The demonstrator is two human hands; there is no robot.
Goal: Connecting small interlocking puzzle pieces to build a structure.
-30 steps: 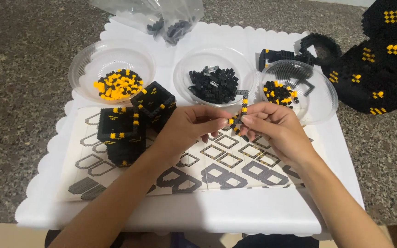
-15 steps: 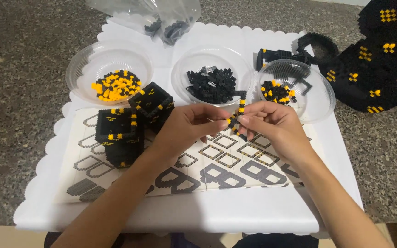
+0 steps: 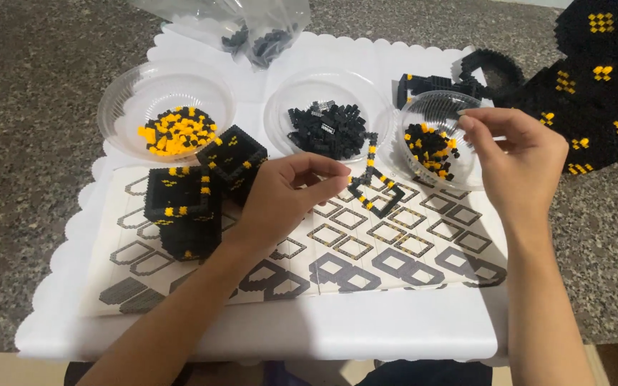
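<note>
1. The left hand [image 3: 284, 196] pinches a thin black-and-yellow brick frame of linked squares [image 3: 373, 182] between thumb and fingertips. It holds the frame raised just above the printed sheet of diamond outlines [image 3: 366, 239], seemingly so the piece can be matched against the pattern.
2. The right hand [image 3: 520, 154] hovers over the clear plastic bowl of mixed black and yellow bricks [image 3: 434, 146], fingers drawn together at the tips. Whether they grip a brick is too small to tell.
3. Two more clear bowls keep the sorts apart: the bowl of yellow bricks [image 3: 169, 129] and the bowl of black bricks [image 3: 327, 125], both within easy reach on the white scalloped tray [image 3: 252, 325].
4. Two black cube-shaped builds [image 3: 202, 186] stand on the sheet's left part, hiding the outlines beneath.
5. A large black-and-yellow brick model [image 3: 595, 78] lies on the speckled stone bench [image 3: 30, 143], cut off at the right edge; clear bags [image 3: 252, 28] at the top are partly cropped.
</note>
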